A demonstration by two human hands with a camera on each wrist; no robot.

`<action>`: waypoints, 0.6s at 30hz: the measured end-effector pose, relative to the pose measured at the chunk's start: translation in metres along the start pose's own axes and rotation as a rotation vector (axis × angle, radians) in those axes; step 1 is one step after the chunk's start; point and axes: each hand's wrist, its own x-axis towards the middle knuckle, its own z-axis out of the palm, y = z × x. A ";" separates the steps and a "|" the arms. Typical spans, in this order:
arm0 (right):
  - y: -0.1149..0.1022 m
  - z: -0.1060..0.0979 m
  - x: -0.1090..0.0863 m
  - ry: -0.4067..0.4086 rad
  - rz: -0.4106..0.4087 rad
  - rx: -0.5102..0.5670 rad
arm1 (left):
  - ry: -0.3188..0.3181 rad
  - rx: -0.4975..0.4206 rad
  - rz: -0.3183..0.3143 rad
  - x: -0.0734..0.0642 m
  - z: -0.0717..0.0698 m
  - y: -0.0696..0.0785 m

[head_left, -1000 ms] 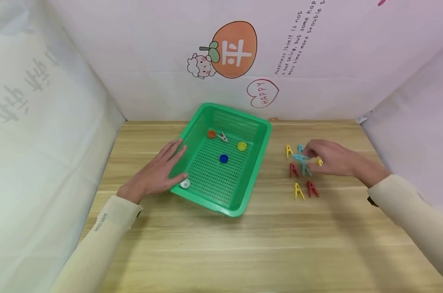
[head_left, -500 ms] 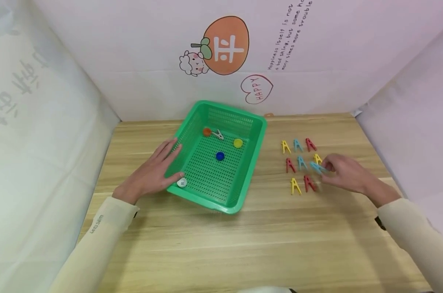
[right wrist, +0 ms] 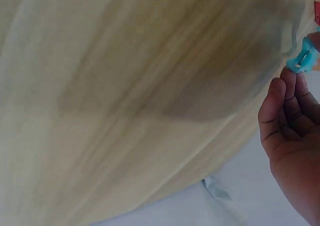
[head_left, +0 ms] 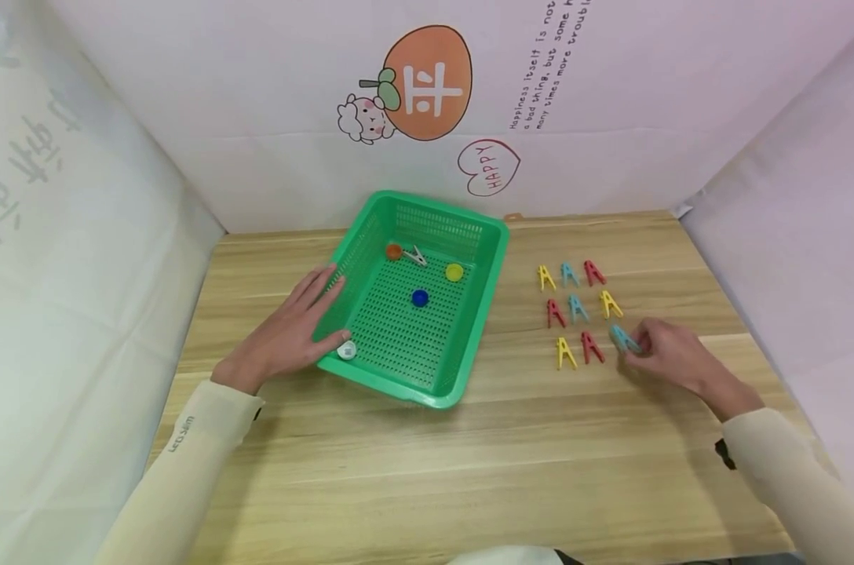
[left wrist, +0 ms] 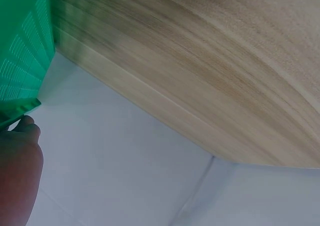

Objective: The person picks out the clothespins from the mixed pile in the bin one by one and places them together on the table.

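Note:
My right hand [head_left: 670, 357] pinches a light blue clothespin [head_left: 622, 339] between thumb and fingers, low over the table. In the right wrist view the same clothespin [right wrist: 301, 58] sits at the fingertips. To its left lies a red clothespin [head_left: 592, 347], with a yellow clothespin [head_left: 565, 353] beyond it. Behind these are two rows of red, blue and yellow clothespins. My left hand [head_left: 282, 333] rests on the left rim of a green plastic basket [head_left: 485, 314], fingers stretched out. The left wrist view shows that hand [left wrist: 20, 161] against the basket's edge.
Inside the basket lie an orange cap [head_left: 394, 252], a grey-white clothespin [head_left: 417, 256], a yellow cap [head_left: 454, 272], a blue cap [head_left: 420, 298] and a white cap [head_left: 346, 350]. A printed cloth wall [head_left: 582, 173] stands behind the wooden table [head_left: 399, 486], with cloth walls at both sides.
My right hand has carried the blue clothespin from over the middle of the group to the front right, beside the front red one. The left hand stays on the basket rim.

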 end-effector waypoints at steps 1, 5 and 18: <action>0.001 0.002 -0.001 0.002 0.012 0.007 | 0.000 0.003 0.001 0.000 0.000 0.000; 0.003 0.012 -0.001 0.014 0.054 0.030 | 0.002 0.006 -0.007 -0.004 -0.001 -0.002; 0.005 0.014 -0.008 0.052 0.131 0.031 | 0.003 0.011 -0.005 -0.001 0.002 -0.002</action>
